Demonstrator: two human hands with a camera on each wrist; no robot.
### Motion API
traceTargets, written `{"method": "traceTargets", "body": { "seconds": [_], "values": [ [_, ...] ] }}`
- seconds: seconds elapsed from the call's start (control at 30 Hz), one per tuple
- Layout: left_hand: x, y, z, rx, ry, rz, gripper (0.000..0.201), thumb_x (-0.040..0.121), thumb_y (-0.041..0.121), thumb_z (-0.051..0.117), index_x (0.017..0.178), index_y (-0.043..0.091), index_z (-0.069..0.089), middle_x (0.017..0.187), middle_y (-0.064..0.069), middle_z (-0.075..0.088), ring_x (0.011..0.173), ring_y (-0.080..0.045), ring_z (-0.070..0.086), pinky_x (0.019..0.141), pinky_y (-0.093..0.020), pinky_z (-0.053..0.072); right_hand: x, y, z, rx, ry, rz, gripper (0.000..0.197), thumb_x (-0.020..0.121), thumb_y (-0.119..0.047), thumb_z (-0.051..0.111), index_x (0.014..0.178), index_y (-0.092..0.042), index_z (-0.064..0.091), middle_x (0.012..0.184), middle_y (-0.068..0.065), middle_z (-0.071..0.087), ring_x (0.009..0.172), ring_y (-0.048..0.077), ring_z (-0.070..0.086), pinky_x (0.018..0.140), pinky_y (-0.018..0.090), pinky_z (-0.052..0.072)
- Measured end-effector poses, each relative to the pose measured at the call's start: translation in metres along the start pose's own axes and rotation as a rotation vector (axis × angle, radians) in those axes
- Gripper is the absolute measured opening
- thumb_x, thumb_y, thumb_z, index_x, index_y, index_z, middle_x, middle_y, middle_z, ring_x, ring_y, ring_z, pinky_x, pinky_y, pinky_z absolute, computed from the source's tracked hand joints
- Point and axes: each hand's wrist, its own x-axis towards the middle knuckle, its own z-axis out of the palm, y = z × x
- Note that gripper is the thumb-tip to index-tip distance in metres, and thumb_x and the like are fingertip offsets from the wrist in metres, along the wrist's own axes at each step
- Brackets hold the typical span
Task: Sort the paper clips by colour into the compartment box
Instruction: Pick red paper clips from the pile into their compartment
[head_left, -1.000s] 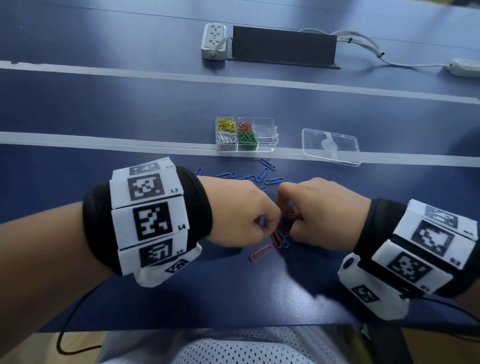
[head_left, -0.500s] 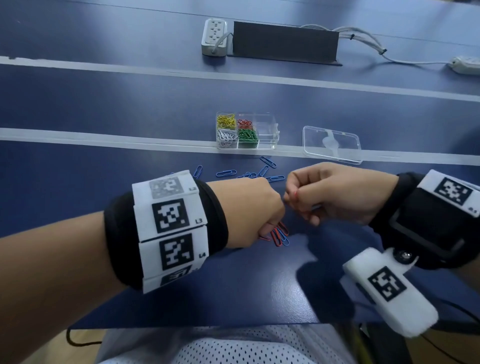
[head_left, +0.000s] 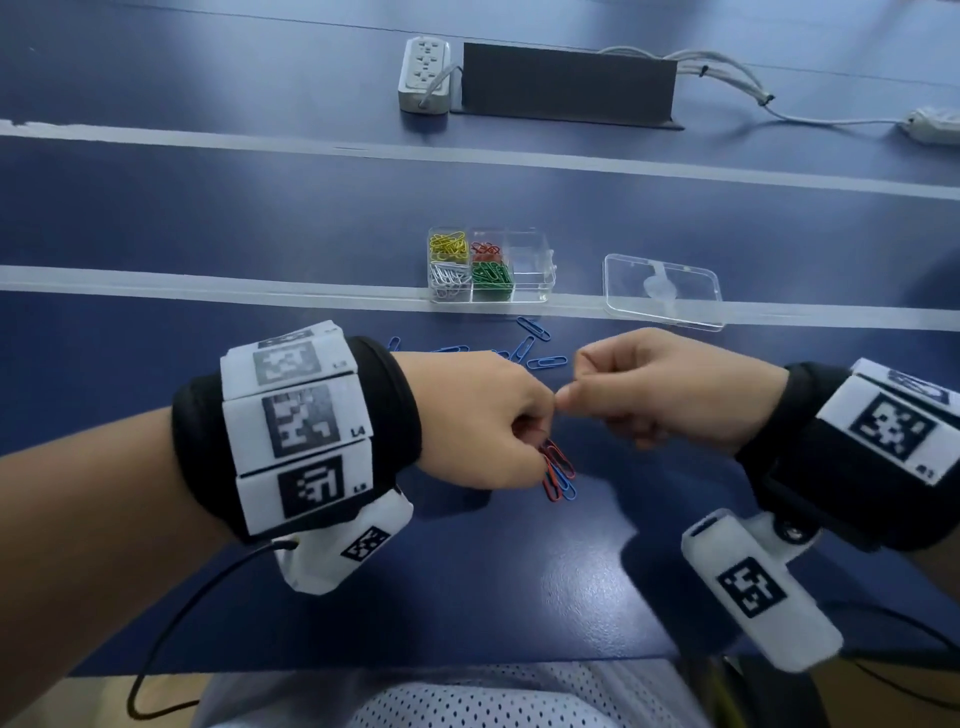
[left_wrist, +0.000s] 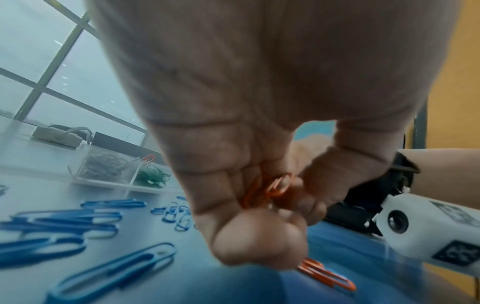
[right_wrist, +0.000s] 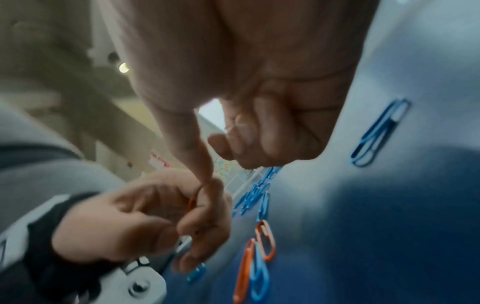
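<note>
My left hand (head_left: 530, 431) hovers over the blue table with its fingers curled round several red paper clips (left_wrist: 270, 191). My right hand (head_left: 587, 400) is just to its right, fingers curled, thumb stretched out and touching the left forefinger; I see no clip in it. A red and blue cluster of clips (head_left: 558, 470) lies under the left hand. Several loose blue clips (head_left: 530, 348) lie beyond both hands. The clear compartment box (head_left: 545, 270) stands further back with yellow, red, white and green clips in separate cells.
The box's clear lid (head_left: 662, 291) lies to the right of the box. A white power strip (head_left: 425, 73), a black bar (head_left: 566, 85) and cables sit at the far edge. The table's near edge is close to my lap.
Both hands lifted off the clip pile. The right hand raised a red clip and brought it over to the left hand's fingers; its thumb now touches them.
</note>
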Motion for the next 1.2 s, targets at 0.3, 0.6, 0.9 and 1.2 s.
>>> {"method": "traceTargets", "body": {
  "seconds": [0.3, 0.6, 0.9, 1.2],
  "values": [
    [0.009, 0.007, 0.006, 0.175, 0.036, -0.007, 0.031, 0.097, 0.028, 0.035, 0.067, 0.021, 0.038, 0.063, 0.006, 0.036, 0.065, -0.018, 0.038, 0.067, -0.022, 0.028, 0.004, -0.006, 0.009, -0.79, 0.09, -0.02, 0.02, 0.065, -0.042, 0.077, 0.066, -0.03, 0.061, 0.051, -0.009, 0.047, 0.051, -0.001, 0.047, 0.046, 0.014, 0.032],
    [0.009, 0.011, 0.001, 0.234, 0.01, 0.118, 0.021, 0.083, 0.032, 0.062, 0.104, 0.033, 0.062, 0.086, 0.008, 0.048, 0.093, -0.02, 0.057, 0.082, -0.035, 0.05, 0.006, -0.01, 0.0, -0.874, 0.164, -0.08, 0.01, 0.071, -0.035, 0.072, 0.07, -0.029, 0.064, 0.046, -0.008, 0.049, 0.047, 0.0, 0.048, 0.045, 0.011, 0.033],
    [0.011, 0.016, 0.003, 0.359, 0.018, 0.127, 0.016, 0.086, 0.033, 0.054, 0.087, 0.023, 0.066, 0.076, 0.002, 0.053, 0.084, -0.023, 0.057, 0.066, -0.027, 0.042, 0.008, -0.008, 0.003, -0.912, 0.137, -0.005, 0.009, 0.072, -0.033, 0.066, 0.073, -0.024, 0.065, 0.058, -0.01, 0.054, 0.058, 0.001, 0.048, 0.057, 0.02, 0.042],
    [0.004, -0.004, -0.021, 0.115, 0.135, -0.02, 0.019, 0.074, 0.03, 0.057, 0.062, 0.022, 0.045, 0.059, 0.007, 0.047, 0.056, -0.008, 0.043, 0.057, -0.023, 0.038, 0.017, -0.02, -0.012, -0.685, 0.104, 0.082, 0.022, 0.076, -0.036, 0.051, 0.062, -0.019, 0.053, 0.061, -0.001, 0.053, 0.055, 0.015, 0.047, 0.056, 0.026, 0.04]
  ]
}}
